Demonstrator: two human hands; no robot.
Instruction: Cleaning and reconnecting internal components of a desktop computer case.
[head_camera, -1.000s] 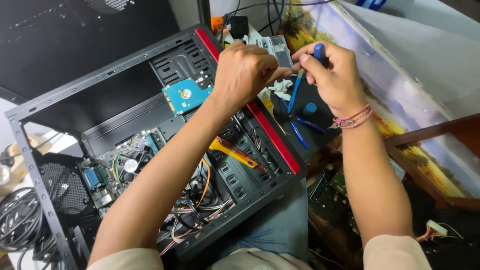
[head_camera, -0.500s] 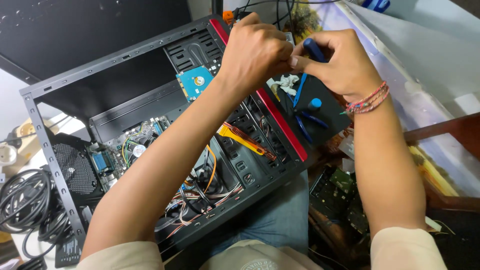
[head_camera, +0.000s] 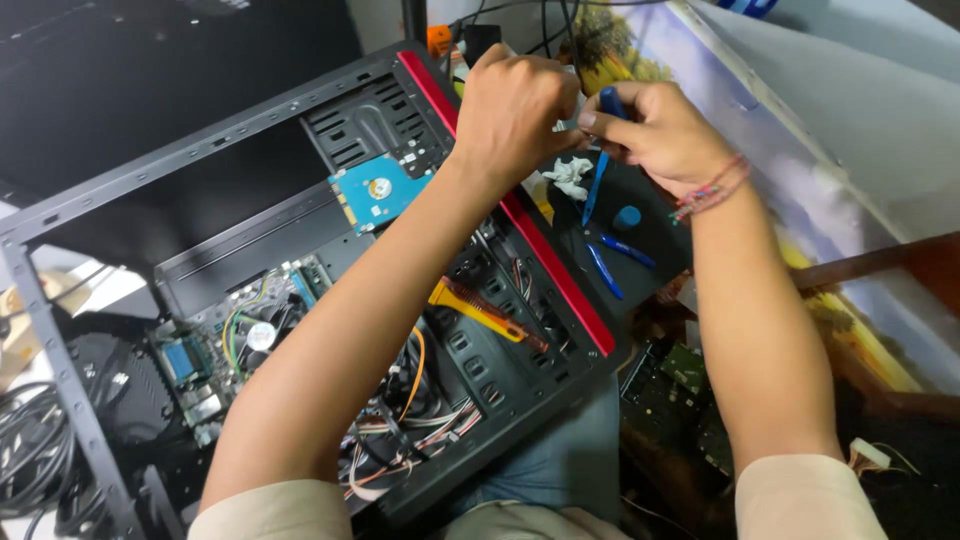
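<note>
The open black computer case (head_camera: 330, 290) with its red front edge fills the view, and over the last second it has slid a little down and right in frame while both hands climbed toward the top, so the work now sits right at the case's front upper corner, above the red strip. The blue hard drive (head_camera: 380, 188) lies in its bay just left of the left forearm, where it was a moment ago. A yellow-handled tool (head_camera: 478, 310) rests inside the case beneath that forearm, untouched. The left hand (head_camera: 515, 110) is clenched into a fist, knuckles up; what it grips is hidden. The right hand (head_camera: 655, 135), wrist bent inward with a beaded band on it, pinches the blue screwdriver (head_camera: 600, 165), its shaft slanting down toward the white crumpled bit (head_camera: 572, 178) just beside the fists.
</note>
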